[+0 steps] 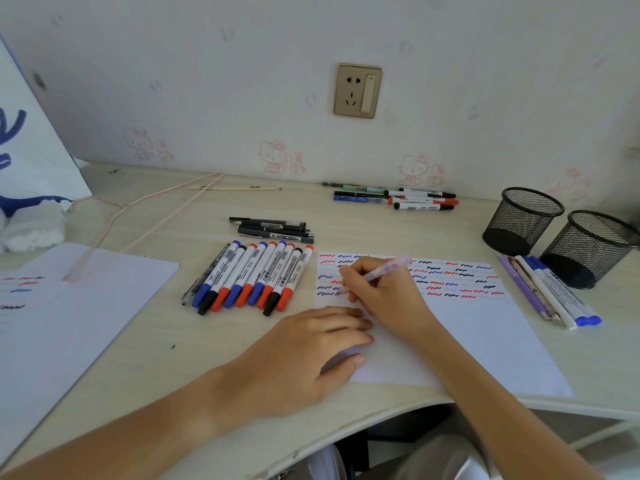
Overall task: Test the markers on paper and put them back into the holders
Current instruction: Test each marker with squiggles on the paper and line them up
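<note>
Right hand (377,292) grips a pink pen (375,274), testing it on the squiggle-covered paper (467,341); left hand (311,344) lies flat holding the sheet. Both mesh holders (523,220) at the desk's right edge look empty, so returning remains.

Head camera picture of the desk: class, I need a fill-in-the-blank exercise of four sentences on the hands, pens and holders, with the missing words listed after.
1. The right hand holds a pink pen with its tip on the ____.
2. The left hand lies flat, pressing down the sheet's ____ edge.
3. The two black mesh holders stand to the ____ of the sheet.
4. Both holders hold ____ pens.

Missing words: paper; left; right; no
</note>
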